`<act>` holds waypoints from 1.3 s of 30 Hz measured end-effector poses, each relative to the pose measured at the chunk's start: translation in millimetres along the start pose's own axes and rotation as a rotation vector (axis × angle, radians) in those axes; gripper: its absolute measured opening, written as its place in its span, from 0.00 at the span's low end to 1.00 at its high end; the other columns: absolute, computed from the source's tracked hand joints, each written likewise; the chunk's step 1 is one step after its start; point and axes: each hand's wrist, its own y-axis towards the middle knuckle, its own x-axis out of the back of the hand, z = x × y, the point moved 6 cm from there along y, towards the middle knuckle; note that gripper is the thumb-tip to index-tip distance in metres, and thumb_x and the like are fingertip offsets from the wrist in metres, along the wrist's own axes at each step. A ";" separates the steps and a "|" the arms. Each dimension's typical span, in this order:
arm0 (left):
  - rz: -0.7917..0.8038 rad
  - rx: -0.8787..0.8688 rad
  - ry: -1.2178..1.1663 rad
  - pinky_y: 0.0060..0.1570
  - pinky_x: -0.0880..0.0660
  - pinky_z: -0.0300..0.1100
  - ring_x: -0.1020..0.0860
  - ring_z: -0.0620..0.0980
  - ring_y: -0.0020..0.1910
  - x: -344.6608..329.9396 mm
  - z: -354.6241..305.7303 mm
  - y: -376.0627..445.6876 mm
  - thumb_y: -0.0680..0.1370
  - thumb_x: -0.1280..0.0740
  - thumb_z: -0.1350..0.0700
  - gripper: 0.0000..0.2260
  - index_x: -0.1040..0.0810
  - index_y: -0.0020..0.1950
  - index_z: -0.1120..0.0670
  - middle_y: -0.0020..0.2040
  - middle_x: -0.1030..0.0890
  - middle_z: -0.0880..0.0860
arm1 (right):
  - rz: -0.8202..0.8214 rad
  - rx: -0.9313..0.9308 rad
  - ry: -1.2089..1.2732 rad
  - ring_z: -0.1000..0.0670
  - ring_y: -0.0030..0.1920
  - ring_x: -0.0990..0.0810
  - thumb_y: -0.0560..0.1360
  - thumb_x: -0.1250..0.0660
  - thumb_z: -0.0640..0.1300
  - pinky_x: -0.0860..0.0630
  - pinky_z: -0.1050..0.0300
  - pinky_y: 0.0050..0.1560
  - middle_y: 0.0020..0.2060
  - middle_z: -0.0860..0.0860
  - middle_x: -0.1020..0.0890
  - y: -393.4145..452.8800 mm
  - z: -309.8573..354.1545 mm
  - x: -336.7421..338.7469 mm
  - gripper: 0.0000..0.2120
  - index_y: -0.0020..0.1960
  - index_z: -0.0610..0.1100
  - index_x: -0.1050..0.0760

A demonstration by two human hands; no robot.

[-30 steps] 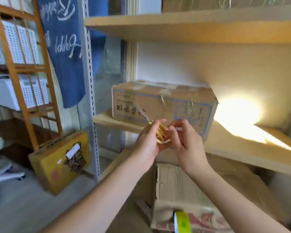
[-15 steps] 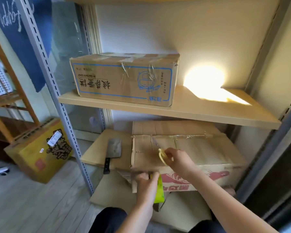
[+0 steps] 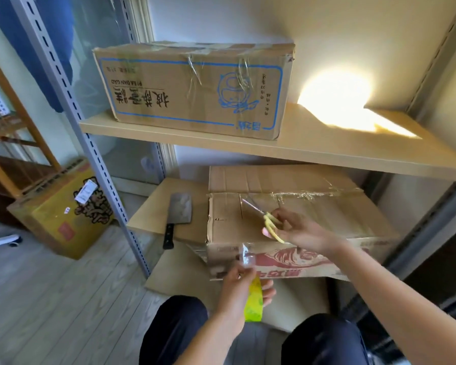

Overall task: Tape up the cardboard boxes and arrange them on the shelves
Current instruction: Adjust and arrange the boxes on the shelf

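Already, with one taped box (image 3: 192, 88) sitting on the shelf (image 3: 327, 154), you are gripping scissors (image 3: 267, 219) in your right hand (image 3: 298, 229) and the tape roll (image 3: 253, 301) in your left hand (image 3: 241, 291), sealing the lower box (image 3: 313, 214).

Home storeroom: metal shelving (image 3: 311, 151), cardboard boxes (image 3: 195, 90).

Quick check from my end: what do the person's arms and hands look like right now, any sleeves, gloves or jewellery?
Both forearms are bare as far as the frame shows, with no sleeves in view. The left hand and right hand wear no gloves, and no rings, watch or bracelets are visible. Below the arms, the legs are in dark navy trousers.
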 end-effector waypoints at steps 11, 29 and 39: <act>0.037 0.040 -0.096 0.27 0.27 0.40 0.24 0.55 0.25 4.8 6.2 -4.8 0.82 0.40 0.62 0.05 0.28 0.47 0.60 0.33 0.22 0.66 | 0.609 -0.515 -0.440 0.54 0.34 0.32 0.75 0.34 0.57 0.31 0.64 0.34 0.39 0.53 0.27 -22.0 -39.6 -23.2 0.16 0.58 0.50 0.20; 0.051 -0.355 0.133 0.27 0.22 0.44 0.18 0.59 0.30 -14.7 -98.0 -42.0 0.81 0.35 0.58 0.06 0.24 0.53 0.61 0.37 0.17 0.66 | -0.664 -0.056 -0.672 0.49 0.36 0.22 0.77 0.32 0.50 0.22 0.52 0.39 0.36 0.52 0.20 -64.3 116.9 155.7 0.07 0.44 0.47 0.22; 0.036 -0.390 0.062 0.21 0.25 0.44 0.22 0.57 0.20 -25.5 -134.2 -54.5 0.81 0.37 0.62 0.08 0.25 0.51 0.67 0.30 0.20 0.67 | -0.726 -0.349 -0.949 0.44 0.49 0.20 0.77 0.36 0.33 0.20 0.53 0.49 0.50 0.42 0.22 0.2 76.7 201.4 0.08 0.55 0.36 0.23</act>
